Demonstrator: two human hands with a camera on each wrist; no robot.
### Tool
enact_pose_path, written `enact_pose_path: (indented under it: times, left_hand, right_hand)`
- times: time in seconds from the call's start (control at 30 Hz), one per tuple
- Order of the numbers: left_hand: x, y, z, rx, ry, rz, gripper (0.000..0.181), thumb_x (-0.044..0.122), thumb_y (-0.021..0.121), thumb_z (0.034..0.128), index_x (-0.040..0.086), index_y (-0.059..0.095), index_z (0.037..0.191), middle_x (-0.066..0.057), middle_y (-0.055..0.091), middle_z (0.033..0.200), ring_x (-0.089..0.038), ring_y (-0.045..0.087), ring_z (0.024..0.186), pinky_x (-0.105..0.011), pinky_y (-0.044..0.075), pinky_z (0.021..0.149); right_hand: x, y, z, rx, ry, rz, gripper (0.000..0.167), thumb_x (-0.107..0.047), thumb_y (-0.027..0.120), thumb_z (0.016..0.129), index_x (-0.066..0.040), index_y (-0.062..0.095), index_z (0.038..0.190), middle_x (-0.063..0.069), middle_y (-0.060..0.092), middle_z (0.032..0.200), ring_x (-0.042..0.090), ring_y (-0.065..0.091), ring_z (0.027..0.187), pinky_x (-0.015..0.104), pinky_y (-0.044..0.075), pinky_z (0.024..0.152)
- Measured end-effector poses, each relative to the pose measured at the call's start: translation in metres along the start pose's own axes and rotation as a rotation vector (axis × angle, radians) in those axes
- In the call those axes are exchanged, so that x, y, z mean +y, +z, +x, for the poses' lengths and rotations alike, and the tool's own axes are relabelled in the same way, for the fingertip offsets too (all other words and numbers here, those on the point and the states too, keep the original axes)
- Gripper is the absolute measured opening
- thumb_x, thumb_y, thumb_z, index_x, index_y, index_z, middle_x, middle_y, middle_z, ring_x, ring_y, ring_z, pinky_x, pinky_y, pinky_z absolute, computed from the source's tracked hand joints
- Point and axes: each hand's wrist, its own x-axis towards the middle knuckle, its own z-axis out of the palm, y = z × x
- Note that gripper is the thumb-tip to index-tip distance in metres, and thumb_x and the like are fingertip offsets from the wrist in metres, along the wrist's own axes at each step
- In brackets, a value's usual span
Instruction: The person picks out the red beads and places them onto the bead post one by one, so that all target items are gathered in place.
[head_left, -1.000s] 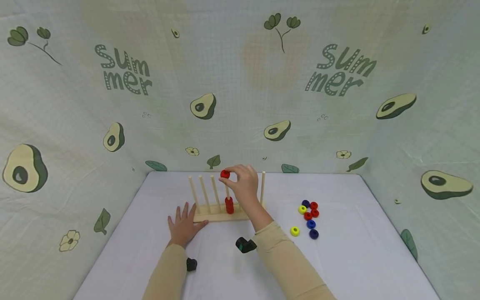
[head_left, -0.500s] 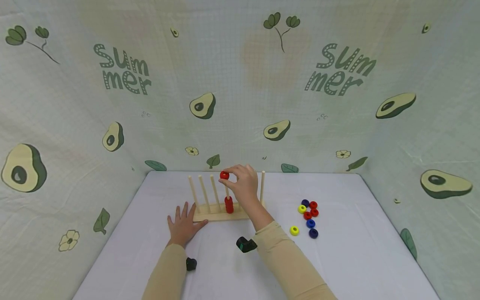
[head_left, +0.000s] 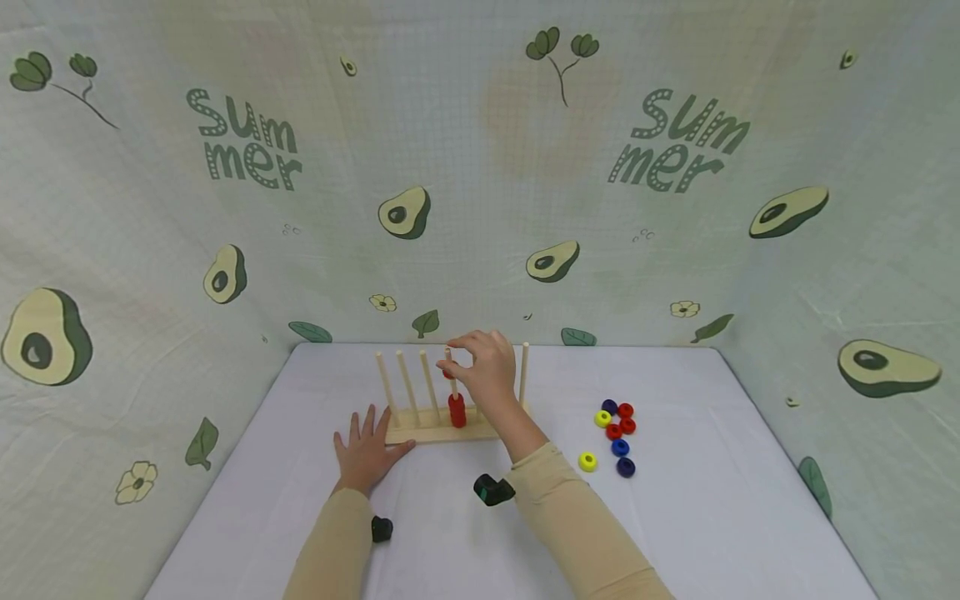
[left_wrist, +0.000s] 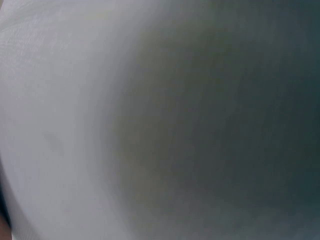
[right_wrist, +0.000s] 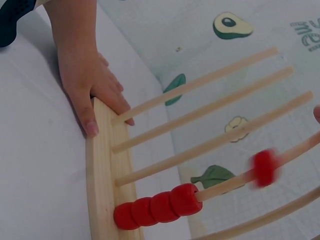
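Note:
A wooden rack of upright pegs (head_left: 431, 434) stands on the table. Several red beads (head_left: 457, 411) are stacked on its fourth peg from the left. Higher on that peg, one loose red bead (right_wrist: 265, 168) is blurred in the right wrist view. My right hand (head_left: 489, 371) is around the top of this peg, thumb and forefinger apart, with the loose bead below the fingertips and partly hidden by the thumb in the head view. My left hand (head_left: 363, 452), fingers spread, rests at the rack's left end. The left wrist view shows only blurred pale cloth.
Right of the rack lie loose beads: a yellow bead (head_left: 587, 462) nearest, then several red, blue and yellow ones, including a red bead (head_left: 627, 426) and a dark blue bead (head_left: 626, 467). A patterned cloth (head_left: 480, 167) hangs behind the table.
The red bead pinched in my right hand at the peg's top has been let go and has moved down the peg. My left hand stays in place.

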Motion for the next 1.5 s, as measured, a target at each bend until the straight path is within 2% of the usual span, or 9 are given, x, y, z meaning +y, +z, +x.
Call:
enact_pose_path:
  times: [0.2,0.4,0.5,0.63,0.83,0.93,1.17,1.37,1.5]
  left_hand:
    - [-0.003,0.003,0.002,-0.023,-0.005,-0.010,0.101,0.079,0.050,0.0801,0.011,0.031,0.153,-0.023,0.017,0.159,-0.049,0.003,0.143,-0.073,-0.006,0.104]
    - [-0.003,0.002,0.002,-0.028,-0.004,-0.015,0.100,0.076,0.052,0.0809,0.010,0.030,0.153,-0.023,0.016,0.159,-0.050,0.002,0.143,-0.073,-0.007,0.104]
    - [-0.001,0.001,0.001,-0.013,-0.001,-0.015,0.100,0.077,0.052,0.0803,0.010,0.033,0.152,-0.024,0.019,0.158,-0.050,0.005,0.142,-0.074,-0.005,0.104]
    - [0.001,0.000,-0.001,-0.013,-0.004,-0.004,0.100,0.078,0.051,0.0799,0.010,0.034,0.152,-0.023,0.020,0.158,-0.050,0.006,0.143,-0.073,-0.004,0.104]
    - [0.001,-0.002,-0.001,-0.033,-0.012,-0.010,0.100,0.075,0.054,0.0807,0.010,0.032,0.152,-0.024,0.018,0.158,-0.050,0.004,0.143,-0.074,-0.004,0.104]
    - [0.001,-0.003,-0.001,-0.045,-0.013,-0.008,0.101,0.076,0.053,0.0805,0.011,0.030,0.153,-0.023,0.016,0.159,-0.049,0.003,0.143,-0.074,-0.005,0.104]
    - [-0.001,-0.002,0.001,-0.055,-0.011,-0.009,0.099,0.074,0.054,0.0817,0.011,0.028,0.154,-0.023,0.015,0.159,-0.050,0.002,0.143,-0.074,-0.005,0.104]
    - [-0.001,-0.004,0.000,-0.051,-0.003,-0.015,0.099,0.074,0.054,0.0818,0.010,0.029,0.153,-0.024,0.016,0.158,-0.050,0.002,0.143,-0.074,-0.004,0.103]
    - [-0.001,-0.005,0.000,-0.056,-0.003,-0.021,0.099,0.073,0.055,0.0823,0.010,0.029,0.153,-0.024,0.015,0.158,-0.050,0.002,0.143,-0.074,-0.005,0.103]
  right_hand:
    - [0.002,-0.001,0.000,0.014,-0.015,0.037,0.035,-0.034,0.089,0.068,-0.015,0.078,0.095,-0.004,0.072,0.093,0.017,0.054,0.076,0.030,0.042,0.070]
    - [0.001,-0.009,-0.001,-0.030,0.047,0.189,0.034,-0.026,0.088,0.071,-0.013,0.077,0.100,-0.002,0.071,0.097,0.019,0.057,0.087,0.035,0.044,0.080]
    - [0.001,-0.013,-0.003,-0.026,0.047,0.262,0.034,-0.023,0.088,0.072,-0.011,0.076,0.101,-0.001,0.070,0.098,0.019,0.057,0.091,0.036,0.044,0.083]
    - [0.003,-0.018,-0.008,0.014,0.003,0.320,0.031,-0.019,0.087,0.072,-0.008,0.076,0.099,0.001,0.070,0.099,0.020,0.056,0.092,0.036,0.043,0.082]
    - [0.008,-0.024,-0.018,0.126,-0.082,0.277,0.030,-0.016,0.089,0.070,-0.008,0.076,0.096,0.002,0.070,0.099,0.022,0.056,0.096,0.036,0.042,0.085]
    - [0.010,-0.028,-0.022,0.162,-0.090,0.267,0.030,-0.014,0.089,0.069,-0.007,0.076,0.095,0.003,0.070,0.098,0.024,0.056,0.095,0.038,0.042,0.085]
    - [0.018,-0.037,-0.031,0.183,-0.041,0.300,0.028,-0.011,0.089,0.070,-0.003,0.075,0.094,0.005,0.070,0.097,0.026,0.058,0.095,0.045,0.041,0.092]
    - [0.030,-0.045,-0.044,0.185,0.053,0.305,0.027,-0.012,0.087,0.072,-0.008,0.076,0.096,0.002,0.070,0.098,0.022,0.055,0.097,0.035,0.042,0.087]
    - [0.041,-0.049,-0.055,0.191,0.098,0.299,0.026,-0.012,0.087,0.074,-0.008,0.075,0.097,0.002,0.069,0.099,0.022,0.054,0.098,0.033,0.041,0.086]
